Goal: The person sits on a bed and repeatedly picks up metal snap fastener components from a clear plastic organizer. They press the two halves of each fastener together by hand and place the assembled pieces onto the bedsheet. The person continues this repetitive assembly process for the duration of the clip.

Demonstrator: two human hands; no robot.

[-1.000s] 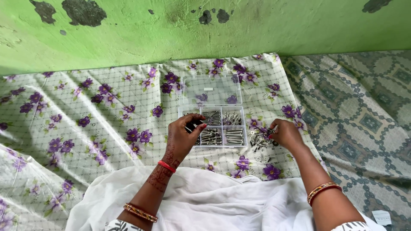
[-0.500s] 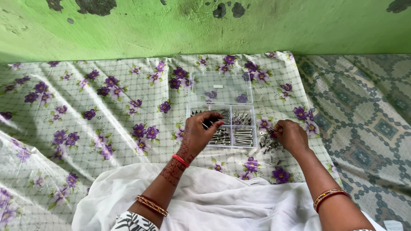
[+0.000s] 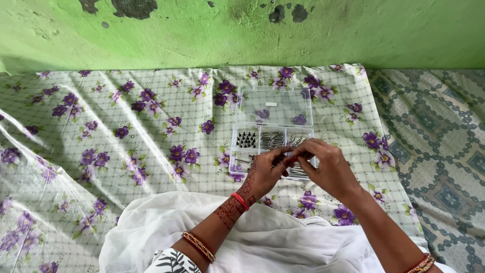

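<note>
Floral cloth (image 3: 126, 131); both hands (image 3: 298, 169) meet over the clear screw box (image 3: 273, 108).

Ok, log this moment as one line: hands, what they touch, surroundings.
left hand: fingertips over organiser box | right hand: meets left, pinching small metal parts | box lid: open | surface: floral cloth

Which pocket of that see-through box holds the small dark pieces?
The back-left compartment of the clear plastic organiser box holds the small black cone-shaped pieces; the neighbouring compartments hold long silvery metal pins instead.
</note>
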